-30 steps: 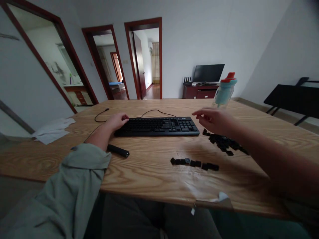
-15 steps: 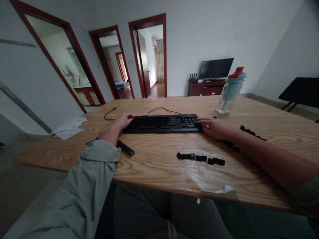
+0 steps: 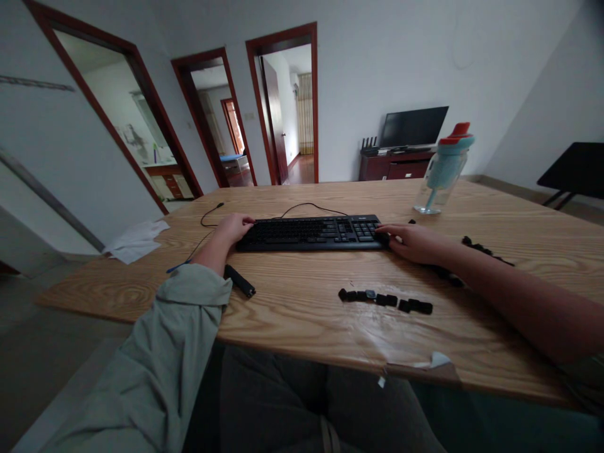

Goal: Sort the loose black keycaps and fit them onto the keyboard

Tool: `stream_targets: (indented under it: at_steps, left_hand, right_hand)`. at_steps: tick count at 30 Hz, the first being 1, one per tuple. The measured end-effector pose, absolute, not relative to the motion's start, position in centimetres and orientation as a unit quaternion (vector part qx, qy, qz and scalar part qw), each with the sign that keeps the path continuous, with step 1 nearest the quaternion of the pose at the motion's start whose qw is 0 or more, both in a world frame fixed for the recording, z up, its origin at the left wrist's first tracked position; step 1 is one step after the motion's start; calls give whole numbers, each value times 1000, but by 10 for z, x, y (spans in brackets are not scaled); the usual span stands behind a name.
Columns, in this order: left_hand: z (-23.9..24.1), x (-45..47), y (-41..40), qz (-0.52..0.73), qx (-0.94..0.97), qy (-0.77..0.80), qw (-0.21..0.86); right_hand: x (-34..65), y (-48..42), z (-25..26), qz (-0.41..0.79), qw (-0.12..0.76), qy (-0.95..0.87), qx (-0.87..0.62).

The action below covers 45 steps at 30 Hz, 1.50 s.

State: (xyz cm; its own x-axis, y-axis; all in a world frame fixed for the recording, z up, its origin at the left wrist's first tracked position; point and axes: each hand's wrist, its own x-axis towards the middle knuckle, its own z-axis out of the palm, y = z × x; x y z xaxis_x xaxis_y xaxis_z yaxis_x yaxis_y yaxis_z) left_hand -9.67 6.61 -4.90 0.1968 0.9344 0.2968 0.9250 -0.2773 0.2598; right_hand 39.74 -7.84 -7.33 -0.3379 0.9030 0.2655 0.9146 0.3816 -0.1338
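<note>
A long black plastic keyboard lies well inside the wood-grained table's near edge. Left hand and right hand curl at its ends, grips unclear; the right forearm partly hides loose black keycaps.

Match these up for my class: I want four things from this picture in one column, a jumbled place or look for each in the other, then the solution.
1. left hand
2. right hand
3. bottle
4. row of keycaps

A. has a red and light-blue lid
B. at the keyboard's left end
C. lies nearer the table's front edge
D. at the number-pad end

Pairs: 1-B, 2-D, 3-A, 4-C
</note>
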Motion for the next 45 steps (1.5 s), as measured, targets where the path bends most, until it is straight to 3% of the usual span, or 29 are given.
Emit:
stream_targets:
  at_steps: [34, 45]
  left_hand:
    - [-48, -85, 63, 194, 782, 591, -44]
    - [-44, -86, 56, 191, 782, 593, 12]
  right_hand:
    - [396, -79, -74, -23, 162, -813, -558]
    - [399, -78, -76, -30, 165, -819, -549]
